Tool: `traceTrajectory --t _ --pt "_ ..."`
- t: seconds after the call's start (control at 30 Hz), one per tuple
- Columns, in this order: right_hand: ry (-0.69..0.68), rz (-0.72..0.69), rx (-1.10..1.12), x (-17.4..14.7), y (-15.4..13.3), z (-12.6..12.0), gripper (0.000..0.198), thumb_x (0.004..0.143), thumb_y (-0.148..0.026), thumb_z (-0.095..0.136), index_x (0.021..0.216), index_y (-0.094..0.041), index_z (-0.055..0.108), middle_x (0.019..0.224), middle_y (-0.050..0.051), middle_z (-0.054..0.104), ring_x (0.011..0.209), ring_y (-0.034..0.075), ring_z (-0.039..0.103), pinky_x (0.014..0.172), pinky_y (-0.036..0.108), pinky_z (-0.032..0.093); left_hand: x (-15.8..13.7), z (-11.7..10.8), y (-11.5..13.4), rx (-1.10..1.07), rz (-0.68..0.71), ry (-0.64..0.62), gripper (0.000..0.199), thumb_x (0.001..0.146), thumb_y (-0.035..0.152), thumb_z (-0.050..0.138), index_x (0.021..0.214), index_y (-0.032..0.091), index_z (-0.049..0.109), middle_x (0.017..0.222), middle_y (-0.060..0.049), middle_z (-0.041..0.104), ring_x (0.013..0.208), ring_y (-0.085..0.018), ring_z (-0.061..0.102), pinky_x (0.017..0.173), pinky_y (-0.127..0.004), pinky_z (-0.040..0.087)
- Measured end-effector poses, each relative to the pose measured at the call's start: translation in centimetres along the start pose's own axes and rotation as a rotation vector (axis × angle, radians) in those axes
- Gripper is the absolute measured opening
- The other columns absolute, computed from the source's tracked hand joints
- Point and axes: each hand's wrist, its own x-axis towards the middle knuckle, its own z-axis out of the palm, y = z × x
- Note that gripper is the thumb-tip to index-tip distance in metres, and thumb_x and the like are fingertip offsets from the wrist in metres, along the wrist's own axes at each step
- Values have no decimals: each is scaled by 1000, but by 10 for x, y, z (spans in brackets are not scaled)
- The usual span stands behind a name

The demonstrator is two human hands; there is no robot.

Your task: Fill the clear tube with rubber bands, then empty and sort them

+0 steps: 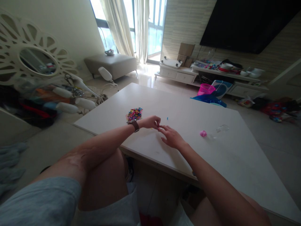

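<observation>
In the head view, the person's two hands met over the near part of a white worktop (150,97), their fingertips touching or almost touching. The left hand (151,121) was bent inward, thumb and fingers drawn together at the tips; whether a piece was pinched there, I could not tell, as the spot was too small. The right hand (172,137) reached in from the other side with its fingers stretched toward the left fingertips and its thumb standing apart from them. A brown-strapped watch (135,126) circled the left wrist.

The pile of small, many-coloured pieces (134,115) lay on the worktop just beyond the left wrist, partly hidden by it. A single blue piece (167,118) lay separate from the pile, a little beyond the hands. A tiny yellow bit (151,128) showed close under the left hand. Farther to the right, well apart from the pile, were a pink object (203,134) and, near it, a clear container (223,128) lying on its side.

Past the worktop, a bright pink basket (206,89) stood near a low white cabinet (176,74), and a large dark television (246,25) hung on the wall.
</observation>
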Motion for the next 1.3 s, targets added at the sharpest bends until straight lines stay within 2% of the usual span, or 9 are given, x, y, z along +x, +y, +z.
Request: traceTrajectory --t 0.13,0.53,0.97,1.3 --pt "1 48 3 0 1 0 53 89 -17 61 141 -22 53 146 11 52 134 26 46 113 45 42 0 -1 -2 -9 -3 3 40 68 42 86 76 13 60 76 -5 72 68 -15 67 59 -22 46" --pt "-10 -6 17 0 2 2 47 89 -15 61 136 -21 58 142 10 57 131 25 48 112 43 43 0 -1 -2 -106 -21 -2 45 64 43 89 80 14 57 82 -6 73 73 -16 71 60 -23 49" --pt "1 -8 31 0 1 1 49 88 -13 58 136 -17 58 138 10 60 129 25 50 113 41 42 0 -2 -2 -22 -10 -5 32 70 35 84 80 14 62 75 -4 70 70 -16 68 57 -22 46" --pt "14 3 4 1 2 3 43 90 -16 56 133 -17 59 136 9 61 127 24 51 112 39 43 1 -1 -3 -80 -5 11 37 67 36 86 88 14 65 80 -5 71 71 -15 68 59 -22 48"
